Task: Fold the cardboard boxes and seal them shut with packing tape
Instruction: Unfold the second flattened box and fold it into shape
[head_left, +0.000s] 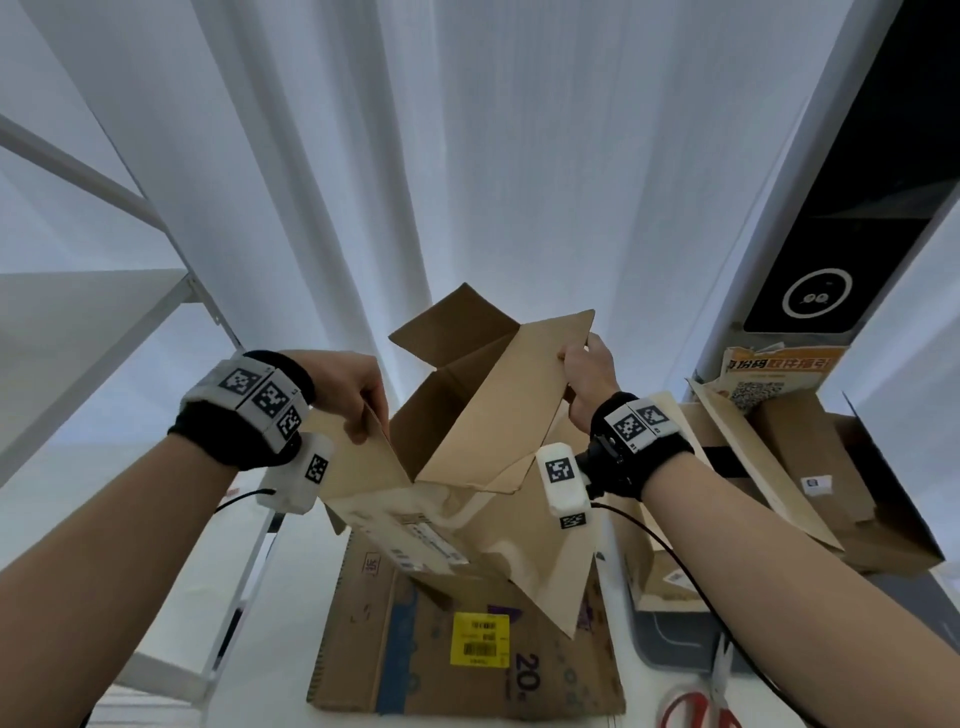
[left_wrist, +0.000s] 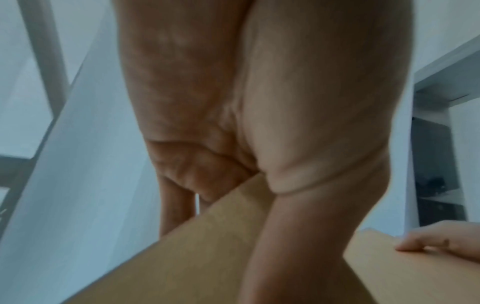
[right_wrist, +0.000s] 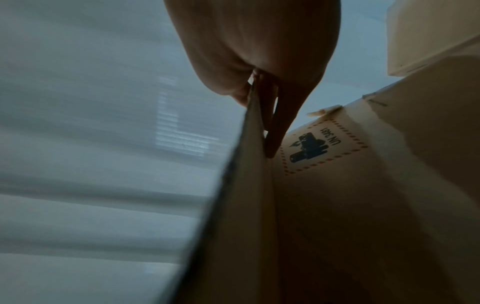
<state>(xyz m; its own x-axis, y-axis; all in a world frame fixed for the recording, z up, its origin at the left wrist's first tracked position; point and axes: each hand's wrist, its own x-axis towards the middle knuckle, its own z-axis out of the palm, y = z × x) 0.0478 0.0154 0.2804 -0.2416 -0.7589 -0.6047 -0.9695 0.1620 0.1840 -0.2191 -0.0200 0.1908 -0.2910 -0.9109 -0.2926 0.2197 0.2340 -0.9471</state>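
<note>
Left hand (head_left: 345, 395) and right hand (head_left: 589, 382) were each clamped on an opposite flap of the open cardboard box (head_left: 467, 415), held at frame centre above a flattened printed carton (head_left: 415, 634), and the walls would best be pulled apart evenly until squared, without tearing the creased corner.

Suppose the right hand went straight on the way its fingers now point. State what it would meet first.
The right hand pinches a flap of the cardboard box, fingers pointing up and away. Beyond them the way looks free until the white curtain, probably first, though depth is unclear.
</note>
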